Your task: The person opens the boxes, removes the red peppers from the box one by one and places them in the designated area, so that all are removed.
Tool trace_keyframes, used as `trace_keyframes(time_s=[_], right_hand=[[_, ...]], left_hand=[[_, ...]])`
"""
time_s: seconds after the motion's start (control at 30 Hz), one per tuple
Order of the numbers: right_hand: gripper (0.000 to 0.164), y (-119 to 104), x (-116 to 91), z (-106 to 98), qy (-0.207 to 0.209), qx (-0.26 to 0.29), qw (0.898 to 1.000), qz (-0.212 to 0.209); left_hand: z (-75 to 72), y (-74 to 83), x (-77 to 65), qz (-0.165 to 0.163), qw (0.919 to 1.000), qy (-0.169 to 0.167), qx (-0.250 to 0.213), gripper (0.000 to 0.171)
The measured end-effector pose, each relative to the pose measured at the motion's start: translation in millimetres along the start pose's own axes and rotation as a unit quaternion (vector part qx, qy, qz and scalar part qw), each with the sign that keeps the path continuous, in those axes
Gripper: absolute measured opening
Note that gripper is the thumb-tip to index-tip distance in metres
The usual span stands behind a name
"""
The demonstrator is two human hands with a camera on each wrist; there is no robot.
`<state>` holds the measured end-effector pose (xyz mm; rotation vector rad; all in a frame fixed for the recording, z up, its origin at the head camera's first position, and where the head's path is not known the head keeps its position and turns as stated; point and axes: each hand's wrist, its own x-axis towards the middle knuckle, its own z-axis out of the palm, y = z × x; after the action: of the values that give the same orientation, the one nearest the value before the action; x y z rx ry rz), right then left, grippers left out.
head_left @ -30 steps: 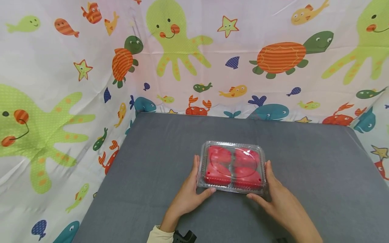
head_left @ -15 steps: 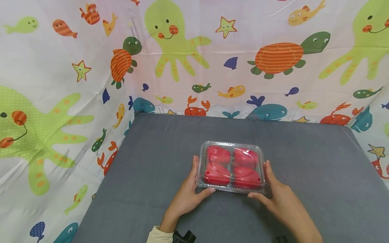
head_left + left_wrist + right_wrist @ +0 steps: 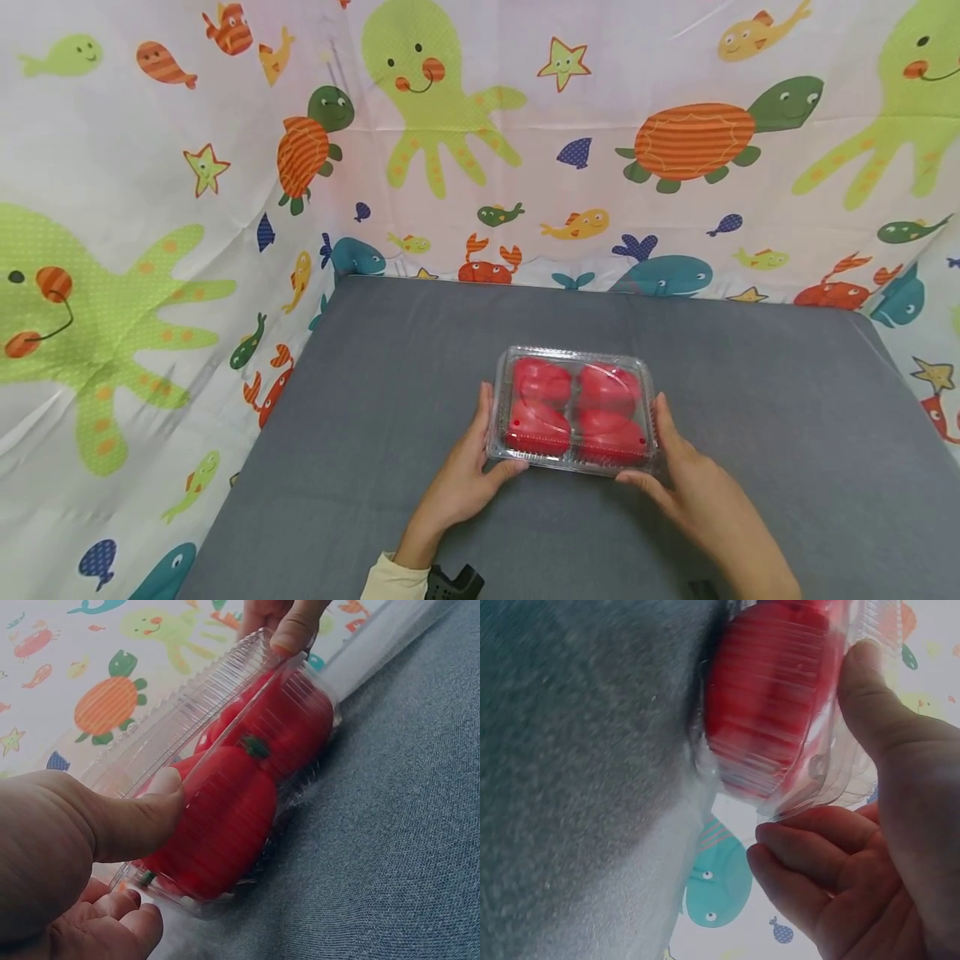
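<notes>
A clear plastic clamshell box point(image 3: 573, 463) lies on the grey cloth with its lid over several red, pepper-like pieces point(image 3: 542, 429). A green stem point(image 3: 256, 745) shows on one of them in the left wrist view. My left hand point(image 3: 457, 487) grips the box's left end, thumb along the near edge and fingers at the side. At the opposite end, my right hand point(image 3: 701, 496) holds it likewise, its thumb point(image 3: 870, 694) against the ridged rim in the right wrist view. Both hands' lower fingers curl at the box's ends.
Grey cloth point(image 3: 397, 358) covers the table all round the box. A white curtain printed with sea animals point(image 3: 693, 142) stands along the back and left side. A dark wrist strap point(image 3: 454, 583) sits on the left wrist beside a cream sleeve point(image 3: 395, 581).
The box stays in place between both hands. The thumbs have shifted slightly apart along the near edge, and the oval outline on the lid has become fainter.
</notes>
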<state>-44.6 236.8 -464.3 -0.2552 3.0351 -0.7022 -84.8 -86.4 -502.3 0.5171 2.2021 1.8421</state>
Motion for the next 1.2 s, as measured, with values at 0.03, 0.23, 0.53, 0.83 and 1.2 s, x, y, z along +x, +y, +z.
trace_keyframes(time_s=[0.03,0.23,0.53,0.83,1.2], right_hand=[[0.125,0.5,-0.1,0.1,0.004,-0.002,1.0,-0.007],[0.126,2.3,-1.9,3.1,0.044,-0.033,0.997,-0.062],[0.127,1.2,-0.7,3.3,0.041,-0.074,0.995,-0.061],[0.128,0.8,-3.7,5.3,0.062,-0.101,0.988,-0.099],[0.127,-4.8,-10.0,5.9,0.045,-0.113,0.989,-0.086]], left_hand=[[-0.2,-0.1,0.0,0.002,1.0,-0.002,-0.004,0.117],[-0.9,-2.0,-0.5,0.004,0.9997,-0.014,-0.019,0.111],[2.6,1.2,3.9,0.011,0.9996,-0.01,-0.023,0.098],[6.4,2.6,2.7,0.01,0.9993,-0.008,-0.036,0.095],[6.3,3.2,0.7,0.006,0.9992,-0.005,-0.039,0.093]])
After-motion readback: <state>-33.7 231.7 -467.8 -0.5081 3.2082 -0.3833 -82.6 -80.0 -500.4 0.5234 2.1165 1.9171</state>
